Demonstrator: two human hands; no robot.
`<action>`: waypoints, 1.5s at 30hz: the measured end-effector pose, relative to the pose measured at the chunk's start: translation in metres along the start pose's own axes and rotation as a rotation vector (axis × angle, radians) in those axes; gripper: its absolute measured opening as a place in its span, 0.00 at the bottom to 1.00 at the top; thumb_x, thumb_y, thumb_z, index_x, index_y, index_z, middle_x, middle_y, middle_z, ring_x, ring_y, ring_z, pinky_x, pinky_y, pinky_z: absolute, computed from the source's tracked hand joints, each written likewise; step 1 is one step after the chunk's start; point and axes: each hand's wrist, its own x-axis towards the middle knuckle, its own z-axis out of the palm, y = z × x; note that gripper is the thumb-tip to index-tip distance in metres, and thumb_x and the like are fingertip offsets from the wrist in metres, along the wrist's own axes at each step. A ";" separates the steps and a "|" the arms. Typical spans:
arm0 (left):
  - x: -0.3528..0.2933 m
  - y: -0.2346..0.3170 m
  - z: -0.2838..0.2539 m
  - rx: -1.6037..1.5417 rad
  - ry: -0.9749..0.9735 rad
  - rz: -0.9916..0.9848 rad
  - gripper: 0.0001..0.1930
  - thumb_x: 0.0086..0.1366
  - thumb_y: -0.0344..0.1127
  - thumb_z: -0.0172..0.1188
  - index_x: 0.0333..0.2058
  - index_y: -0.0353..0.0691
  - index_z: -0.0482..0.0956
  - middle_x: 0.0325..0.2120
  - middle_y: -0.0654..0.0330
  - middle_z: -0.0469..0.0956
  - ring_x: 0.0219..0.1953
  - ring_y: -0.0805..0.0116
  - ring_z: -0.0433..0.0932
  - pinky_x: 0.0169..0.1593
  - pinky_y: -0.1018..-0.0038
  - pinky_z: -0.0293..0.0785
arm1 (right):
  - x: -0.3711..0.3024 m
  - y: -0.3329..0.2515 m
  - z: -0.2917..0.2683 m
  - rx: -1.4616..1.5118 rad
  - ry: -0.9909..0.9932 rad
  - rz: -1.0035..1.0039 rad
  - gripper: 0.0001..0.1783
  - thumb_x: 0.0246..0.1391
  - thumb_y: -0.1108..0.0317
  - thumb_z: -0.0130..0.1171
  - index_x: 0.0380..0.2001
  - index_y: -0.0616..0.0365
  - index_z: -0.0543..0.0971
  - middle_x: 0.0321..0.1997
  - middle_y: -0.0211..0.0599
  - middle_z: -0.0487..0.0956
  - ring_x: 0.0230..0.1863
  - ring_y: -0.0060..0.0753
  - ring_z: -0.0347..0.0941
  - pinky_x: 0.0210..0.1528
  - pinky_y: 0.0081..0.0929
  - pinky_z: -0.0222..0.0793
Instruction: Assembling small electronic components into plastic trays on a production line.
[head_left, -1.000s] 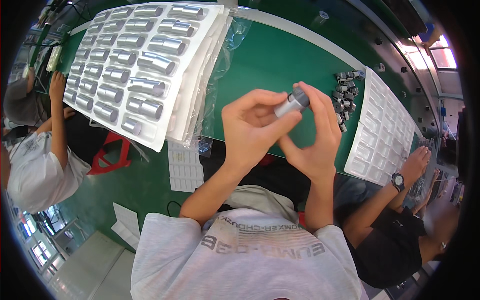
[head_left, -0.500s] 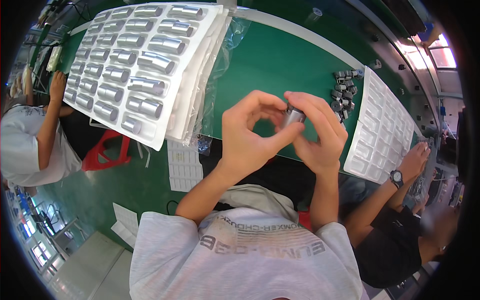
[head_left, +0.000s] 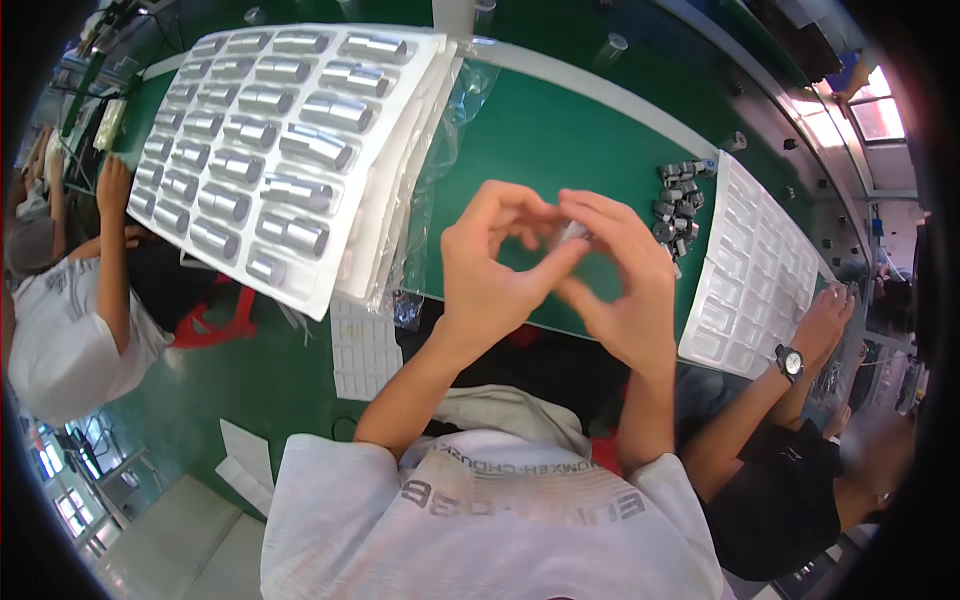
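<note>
Between my two hands is a small silvery metal cylinder, mostly covered by my fingers. My left hand has its thumb laid along the near side of the cylinder, its fingers curled behind. From the other side, my right hand closes its fingertips on the same cylinder from above. Both hands are raised over the green table, near its front edge. To the left, a white plastic tray holds rows of similar metal cylinders in moulded pockets.
More white trays are stacked under the filled one, with clear plastic film along their side. A pile of small dark metal parts lies right of my hands, beside a white pocketed tray. Co-workers sit on both sides; one wears a wristwatch.
Both hands have shifted slightly left, still on the cylinder. My fingers now cover more of it. The whole view has tilted a little.
</note>
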 end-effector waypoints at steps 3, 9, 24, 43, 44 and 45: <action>0.005 0.004 -0.008 0.034 0.018 0.059 0.24 0.52 0.20 0.71 0.46 0.34 0.70 0.38 0.53 0.82 0.42 0.70 0.81 0.43 0.78 0.76 | 0.017 0.011 -0.008 0.065 -0.142 -0.001 0.23 0.41 0.77 0.72 0.45 0.61 0.82 0.50 0.43 0.81 0.41 0.33 0.80 0.41 0.24 0.76; -0.006 0.059 -0.048 0.482 0.099 0.453 0.19 0.53 0.21 0.68 0.45 0.35 0.78 0.43 0.53 0.81 0.45 0.60 0.81 0.48 0.70 0.77 | 0.134 0.117 -0.037 -0.240 0.272 0.065 0.19 0.52 0.72 0.67 0.48 0.56 0.79 0.39 0.39 0.83 0.33 0.25 0.80 0.38 0.23 0.74; 0.062 0.050 -0.206 1.228 0.069 0.240 0.16 0.52 0.26 0.68 0.41 0.33 0.80 0.38 0.51 0.80 0.45 0.49 0.75 0.49 0.63 0.71 | 0.157 0.154 -0.077 -0.663 0.183 -0.045 0.22 0.52 0.63 0.68 0.52 0.50 0.80 0.44 0.40 0.81 0.46 0.37 0.79 0.42 0.31 0.74; -0.022 0.037 -0.074 -0.132 0.061 0.063 0.24 0.52 0.15 0.69 0.49 0.26 0.75 0.46 0.44 0.81 0.48 0.62 0.81 0.53 0.67 0.76 | 0.359 0.303 0.017 -0.996 -0.346 0.036 0.15 0.52 0.72 0.56 0.44 0.54 0.83 0.46 0.46 0.83 0.50 0.53 0.78 0.53 0.43 0.72; -0.016 0.036 -0.075 -0.132 0.058 0.067 0.24 0.52 0.15 0.69 0.49 0.25 0.75 0.46 0.44 0.81 0.48 0.62 0.80 0.53 0.67 0.76 | 0.354 0.308 0.004 -0.997 -0.167 -0.099 0.15 0.52 0.71 0.57 0.44 0.55 0.83 0.45 0.45 0.83 0.49 0.51 0.79 0.51 0.41 0.73; -0.010 0.034 -0.075 -0.139 0.046 0.068 0.24 0.52 0.15 0.68 0.50 0.24 0.75 0.46 0.44 0.80 0.49 0.62 0.80 0.53 0.67 0.76 | 0.348 0.314 -0.010 -0.998 0.013 -0.227 0.15 0.53 0.70 0.59 0.44 0.55 0.83 0.44 0.44 0.84 0.47 0.48 0.80 0.50 0.40 0.74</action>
